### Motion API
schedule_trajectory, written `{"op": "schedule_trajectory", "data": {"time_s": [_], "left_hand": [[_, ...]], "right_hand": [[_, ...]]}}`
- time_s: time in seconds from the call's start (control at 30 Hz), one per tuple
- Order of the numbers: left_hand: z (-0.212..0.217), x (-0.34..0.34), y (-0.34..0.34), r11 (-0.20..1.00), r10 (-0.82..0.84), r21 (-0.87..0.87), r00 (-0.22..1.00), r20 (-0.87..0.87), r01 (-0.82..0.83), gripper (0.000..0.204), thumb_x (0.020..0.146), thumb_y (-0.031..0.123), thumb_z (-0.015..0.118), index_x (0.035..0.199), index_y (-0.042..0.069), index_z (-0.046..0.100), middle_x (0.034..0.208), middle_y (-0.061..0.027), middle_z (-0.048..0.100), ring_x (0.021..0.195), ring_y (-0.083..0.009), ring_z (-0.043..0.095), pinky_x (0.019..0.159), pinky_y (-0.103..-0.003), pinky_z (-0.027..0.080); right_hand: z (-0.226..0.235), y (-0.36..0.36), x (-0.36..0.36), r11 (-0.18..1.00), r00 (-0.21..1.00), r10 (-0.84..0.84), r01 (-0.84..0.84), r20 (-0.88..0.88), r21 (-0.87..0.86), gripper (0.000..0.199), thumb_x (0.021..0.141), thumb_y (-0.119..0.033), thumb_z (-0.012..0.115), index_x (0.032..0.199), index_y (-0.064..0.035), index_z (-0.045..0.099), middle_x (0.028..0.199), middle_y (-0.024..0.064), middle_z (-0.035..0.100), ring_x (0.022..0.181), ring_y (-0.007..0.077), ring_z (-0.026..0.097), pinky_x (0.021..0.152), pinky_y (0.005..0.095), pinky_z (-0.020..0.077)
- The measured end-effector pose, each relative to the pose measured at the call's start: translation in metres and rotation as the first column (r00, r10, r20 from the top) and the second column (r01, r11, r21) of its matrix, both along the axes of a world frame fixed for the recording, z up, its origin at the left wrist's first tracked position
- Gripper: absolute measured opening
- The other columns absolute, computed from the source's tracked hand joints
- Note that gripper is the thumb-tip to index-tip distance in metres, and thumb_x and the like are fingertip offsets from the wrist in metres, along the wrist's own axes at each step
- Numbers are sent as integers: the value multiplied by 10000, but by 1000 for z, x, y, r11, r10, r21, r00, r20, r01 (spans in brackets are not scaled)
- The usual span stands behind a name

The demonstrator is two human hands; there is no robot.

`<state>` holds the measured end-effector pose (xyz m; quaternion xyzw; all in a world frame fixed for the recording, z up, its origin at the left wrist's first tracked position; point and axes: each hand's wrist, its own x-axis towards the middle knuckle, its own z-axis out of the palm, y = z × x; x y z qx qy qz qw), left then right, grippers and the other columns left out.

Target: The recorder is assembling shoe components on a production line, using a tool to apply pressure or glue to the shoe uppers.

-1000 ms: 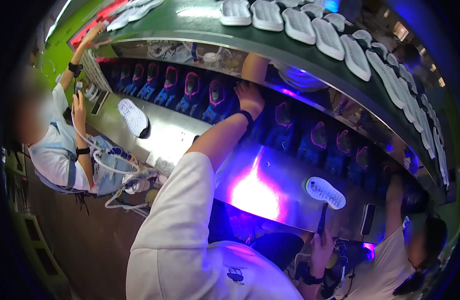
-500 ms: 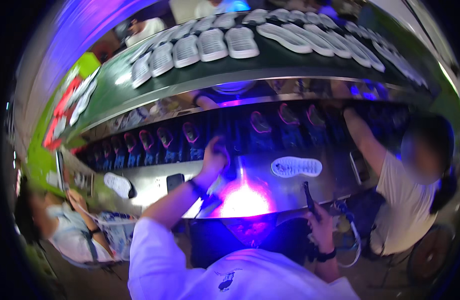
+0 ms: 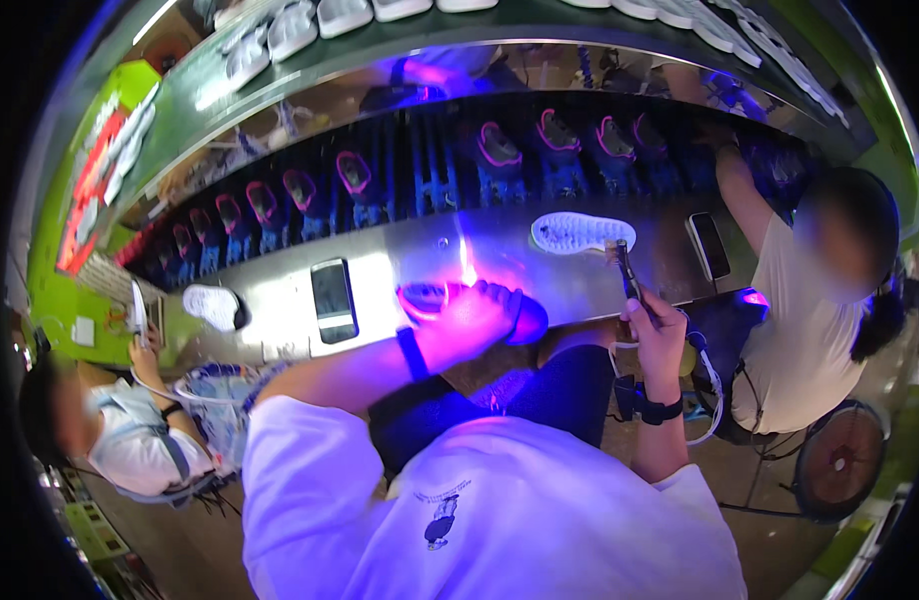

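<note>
long steel workbench (image 3: 380, 250) spanning left to right, shoe lasts with pink soles (image 3: 500, 150) racked along its far side, within arm's reach. nearer, under violet lamp glow, dark shoe with pink sole (image 3: 430, 298) pinned sole-up by left hand (image 3: 470, 320), clasped round it for steadiness. white outsole (image 3: 580, 232) lying flat just beyond. right hand (image 3: 655, 330) clenched on slim brush tool (image 3: 625, 268), tip raised towards outsole. phone (image 3: 332, 290) left of centre.

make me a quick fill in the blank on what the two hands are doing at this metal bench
1. The left hand holds a shoe lit by ____ light.
2. The right hand holds a thin dark ____.
3. A white sole lies on the bench, nearest the ____ hand.

Missing words: purple; brush; right
</note>
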<state>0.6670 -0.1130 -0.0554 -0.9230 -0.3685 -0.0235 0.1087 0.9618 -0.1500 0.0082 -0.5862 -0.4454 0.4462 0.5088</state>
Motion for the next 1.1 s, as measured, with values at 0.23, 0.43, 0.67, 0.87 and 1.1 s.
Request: {"op": "schedule_trajectory", "data": {"time_s": [0.23, 0.43, 0.67, 0.87, 1.1], "left_hand": [[52, -43, -26, 976, 216, -156, 545, 810, -154, 807, 740, 294, 875, 1368, -36, 490, 1253, -202, 631, 1119, -369, 650, 984, -454, 526], [29, -40, -105, 962, 273, -207, 633, 724, -178, 889, 752, 395, 848, 1388, -76, 442, 1352, -284, 561, 1278, -441, 556, 1147, -615, 323], [6, -51, -121, 973, 190, -226, 739, 646, -53, 543, 851, 159, 622, 1334, -77, 541, 1448, -258, 514, 1390, -404, 472, 1164, -643, 284], [-2, -56, -121, 981, 138, -191, 748, 649, -15, 509, 847, 195, 621, 1290, -54, 586, 1438, -243, 529, 1380, -395, 488, 1153, -660, 305], [-9, -53, -122, 991, 57, -132, 771, 634, 36, 449, 857, 184, 622, 1260, -15, 609, 1397, -213, 566, 1366, -385, 504, 1137, -673, 337]], "right_hand": [[-24, -3, -16, 989, 991, 115, -108, 63, -103, 309, 905, -40, 728, 1197, 55, 696, 924, 49, 711, 789, 94, 646, 740, 222, 497], [-46, 13, -65, 896, 850, 443, -432, 285, -103, 266, 916, -58, 710, 1166, 34, 714, 916, 73, 742, 786, 86, 668, 717, 239, 528], [-63, 26, -93, 869, 864, 477, -437, 162, -232, 224, 948, -81, 685, 1142, 21, 727, 895, 53, 748, 754, 103, 683, 715, 244, 530], [-60, -7, -81, 825, 816, 552, -505, 171, -252, 242, 942, -99, 704, 1152, 20, 725, 905, 38, 732, 840, 88, 638, 765, 248, 496], [-69, -1, -61, 827, 805, 536, -440, 255, -349, 354, 928, -112, 734, 1249, 28, 679, 922, -1, 673, 764, 70, 589, 687, 224, 480]]}}
